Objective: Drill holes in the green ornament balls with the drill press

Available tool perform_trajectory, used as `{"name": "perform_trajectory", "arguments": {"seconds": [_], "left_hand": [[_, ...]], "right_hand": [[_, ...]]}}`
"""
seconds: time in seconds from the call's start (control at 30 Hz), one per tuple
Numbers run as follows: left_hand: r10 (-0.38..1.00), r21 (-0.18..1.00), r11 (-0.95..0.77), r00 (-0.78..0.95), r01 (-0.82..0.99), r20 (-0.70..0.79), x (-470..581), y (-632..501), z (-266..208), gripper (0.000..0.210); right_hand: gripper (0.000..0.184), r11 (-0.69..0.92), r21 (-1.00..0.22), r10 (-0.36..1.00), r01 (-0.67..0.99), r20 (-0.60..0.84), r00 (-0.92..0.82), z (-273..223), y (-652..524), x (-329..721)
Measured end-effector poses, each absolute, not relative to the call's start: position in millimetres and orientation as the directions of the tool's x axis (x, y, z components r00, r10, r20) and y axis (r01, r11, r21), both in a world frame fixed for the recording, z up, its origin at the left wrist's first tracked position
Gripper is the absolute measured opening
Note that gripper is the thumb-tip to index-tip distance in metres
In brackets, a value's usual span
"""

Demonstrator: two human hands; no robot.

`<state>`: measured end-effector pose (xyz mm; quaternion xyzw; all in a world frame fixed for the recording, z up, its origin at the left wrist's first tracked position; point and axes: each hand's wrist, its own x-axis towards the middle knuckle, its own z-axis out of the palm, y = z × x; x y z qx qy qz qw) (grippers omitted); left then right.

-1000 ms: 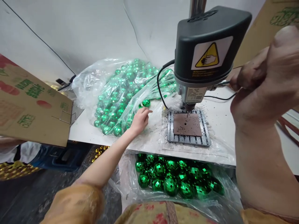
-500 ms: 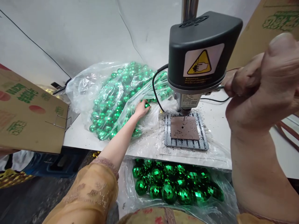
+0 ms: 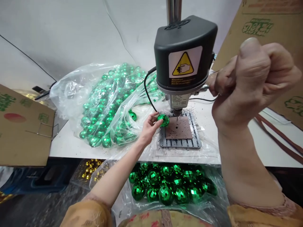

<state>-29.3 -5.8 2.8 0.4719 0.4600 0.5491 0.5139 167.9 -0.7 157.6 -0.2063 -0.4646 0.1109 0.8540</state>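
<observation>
A faceted green ball (image 3: 163, 120) is pinched in the fingers of my left hand (image 3: 151, 127), just over the left edge of the drill press's slotted base (image 3: 196, 138). A brown square board (image 3: 183, 130) with a hole lies on that base, strewn with dark chips. Above it stands the black head of the drill press (image 3: 184, 50), its chuck (image 3: 177, 112) pointing down. My right hand (image 3: 248, 75) is closed around the feed lever (image 3: 204, 88) at the right of the head; most of the lever is hidden by the fingers.
An open clear plastic bag of green balls (image 3: 104, 104) lies on the white table left of the press. Below the table's front edge, larger-looking green balls (image 3: 165, 186) fill another bag. Cardboard boxes stand at left (image 3: 26, 126) and right (image 3: 265, 28). A black cable (image 3: 149, 94) hangs beside the press.
My left hand has moved right, out of the bag's opening to the drill base, carrying a green ball. My right hand stays on the lever. The view has shifted slightly.
</observation>
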Motion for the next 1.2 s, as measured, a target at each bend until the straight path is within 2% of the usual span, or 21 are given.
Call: {"name": "perform_trajectory", "arguments": {"seconds": [0.23, 0.63, 0.8, 1.07, 1.2], "left_hand": [[0.992, 0.991, -0.123, 0.025, -0.058, 0.125, -10, 8, -32, 0.06], [0.963, 0.963, -0.231, 0.177, 0.14, 0.205, 2, 5, -34, 0.062], [0.954, 0.964, -0.227, 0.229, 0.135, 0.193, 7, -1, -31, 0.06], [0.933, 0.952, -0.288, 0.256, 0.103, 0.254, 14, -11, -26, 0.058], [0.932, 0.956, -0.278, 0.267, 0.093, 0.245, 13, -11, -26, 0.058]], "right_hand": [[0.04, 0.886, -0.462, 0.36, 0.051, 0.752, 0.552, 156, 2, 169], [0.046, 0.879, -0.474, 0.381, 0.055, 0.766, 0.518, 154, 1, 170], [0.045, 0.868, -0.496, 0.405, 0.04, 0.75, 0.523, 155, -2, 169], [0.045, 0.843, -0.536, 0.449, 0.042, 0.744, 0.494, 158, -4, 171], [0.048, 0.892, -0.45, 0.37, 0.045, 0.783, 0.5, 152, 3, 172]]}}
